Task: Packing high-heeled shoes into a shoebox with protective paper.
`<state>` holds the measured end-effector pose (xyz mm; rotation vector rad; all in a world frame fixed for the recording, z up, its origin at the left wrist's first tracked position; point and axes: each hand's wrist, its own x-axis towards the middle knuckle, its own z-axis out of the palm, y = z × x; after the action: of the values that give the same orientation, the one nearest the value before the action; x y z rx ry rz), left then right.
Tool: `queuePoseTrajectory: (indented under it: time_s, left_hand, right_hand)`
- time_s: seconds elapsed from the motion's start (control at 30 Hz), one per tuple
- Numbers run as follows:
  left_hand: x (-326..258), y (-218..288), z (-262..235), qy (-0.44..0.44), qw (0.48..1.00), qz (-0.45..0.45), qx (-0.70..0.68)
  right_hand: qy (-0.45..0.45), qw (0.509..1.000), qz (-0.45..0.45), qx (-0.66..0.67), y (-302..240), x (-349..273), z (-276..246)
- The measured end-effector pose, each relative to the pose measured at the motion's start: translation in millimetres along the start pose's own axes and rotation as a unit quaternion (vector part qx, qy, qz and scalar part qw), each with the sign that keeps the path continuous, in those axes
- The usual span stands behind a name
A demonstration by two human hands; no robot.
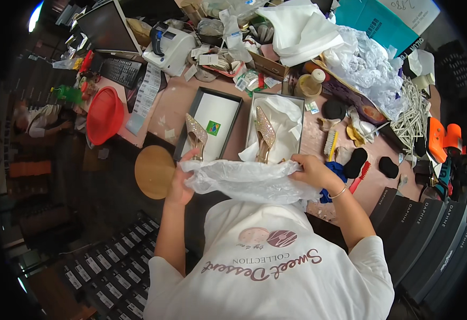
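A thin translucent plastic bag (239, 177) is stretched between my two hands at the table's near edge. My left hand (180, 182) grips its left end, and my right hand (313, 173) pinches the right end. Just beyond the bag, one glittery gold high-heeled shoe (196, 132) lies over a shallow dark box part (235, 116) with a white inside. Its partner, another glittery gold shoe (265, 130), rests at the grey shoebox (302, 114) lined with white tissue paper (284, 120). The bag hides the near ends of both shoes.
Brushes and dark pads (355, 162) lie to the right, before a heap of white sticks (415, 114). Crumpled plastic bags (359, 66) fill the back right. A label printer (170, 50), keyboard (119, 72) and red basket (105, 116) stand left. Stacked shoeboxes (420, 240) flank me.
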<state>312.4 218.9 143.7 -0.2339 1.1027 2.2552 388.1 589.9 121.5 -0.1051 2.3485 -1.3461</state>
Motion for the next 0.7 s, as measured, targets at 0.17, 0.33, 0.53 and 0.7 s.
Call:
queuePoseTrajectory:
  time_s: [0.17, 0.33, 0.53, 0.7]
  left_hand:
    - [-11.3, -12.5, 15.6, -0.063, 0.886, -0.049, 0.457]
    - [8.6, -47.7, -30.9, 0.248, 0.939, 0.089, 0.219]
    - [1.9, -63.5, -71.6, 0.205, 0.968, -0.002, 0.146]
    - [4.2, -52.6, -66.3, 0.221, 0.961, -0.006, 0.166]
  right_hand:
    - [-0.03, 0.998, -0.002, -0.063, 12.4, 4.1, -12.5]
    - [0.057, 0.989, 0.025, -0.131, 20.5, 8.8, -18.5]
    - [0.082, 0.939, 0.135, 0.304, 54.0, -9.4, -15.1]
    - [0.224, 0.786, 0.085, 0.57, 57.7, -12.3, -1.2]
